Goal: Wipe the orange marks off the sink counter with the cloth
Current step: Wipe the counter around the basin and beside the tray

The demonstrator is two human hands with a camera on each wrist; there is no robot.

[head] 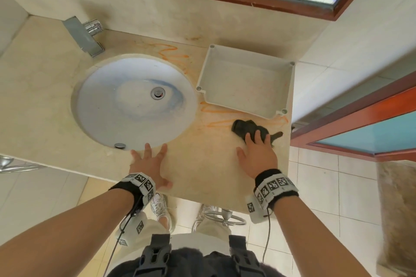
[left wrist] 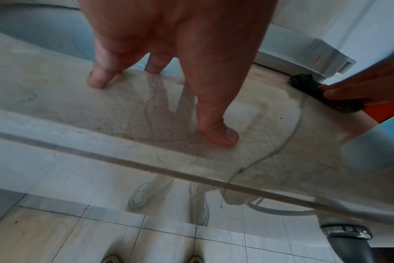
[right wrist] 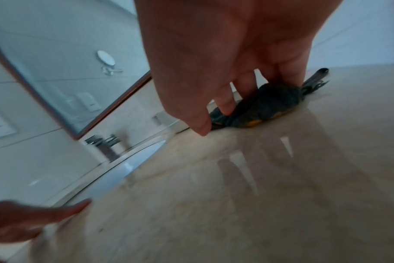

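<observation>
No words, brand names or numbers can be read anywhere. The only signs are black-and-white square code markers on the left wristband (head: 141, 183) and the right wristband (head: 275, 185), with more on the white camera blocks hanging under both wrists; none of them carries readable characters.

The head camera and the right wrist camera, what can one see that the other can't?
Only the head view shows the orange marks on the counter, the whole white tray and the sink's drain.

Only the right wrist view shows an orange stain on the cloth's underside and a small round mirror reflected in the wall mirror.

Both show the right hand with its fingers pressing the dark cloth, the left hand flat near the sink, and the tap.
</observation>
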